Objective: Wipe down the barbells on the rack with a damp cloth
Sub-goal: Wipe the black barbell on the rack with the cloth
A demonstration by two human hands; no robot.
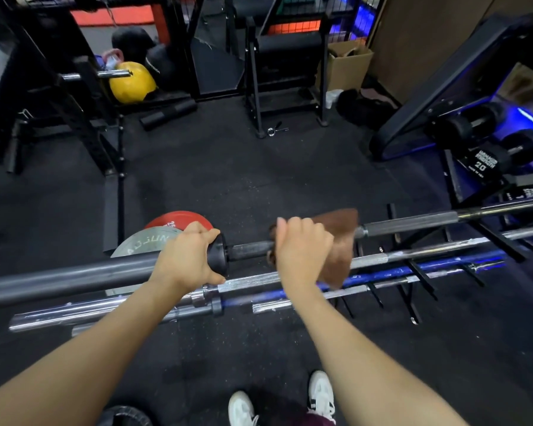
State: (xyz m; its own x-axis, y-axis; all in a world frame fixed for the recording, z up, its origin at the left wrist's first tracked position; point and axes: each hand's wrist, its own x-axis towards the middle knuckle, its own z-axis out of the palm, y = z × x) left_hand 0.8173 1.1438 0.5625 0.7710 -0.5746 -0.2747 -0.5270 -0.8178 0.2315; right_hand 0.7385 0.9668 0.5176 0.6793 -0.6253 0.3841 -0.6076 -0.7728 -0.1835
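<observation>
Right hand [302, 250] clamps the brown cloth [339, 241] round the top barbell [250, 249]; left hand [188, 256] grips its collar at 9 o'clock. Heavy, stiff steel, so probably best steadied there while the soft cloth slides.

You see a dim room with blue light glowing at the right. The cloth [336, 241] is blurred from motion, the bars [290, 278] show glare, and the edges bend.
</observation>
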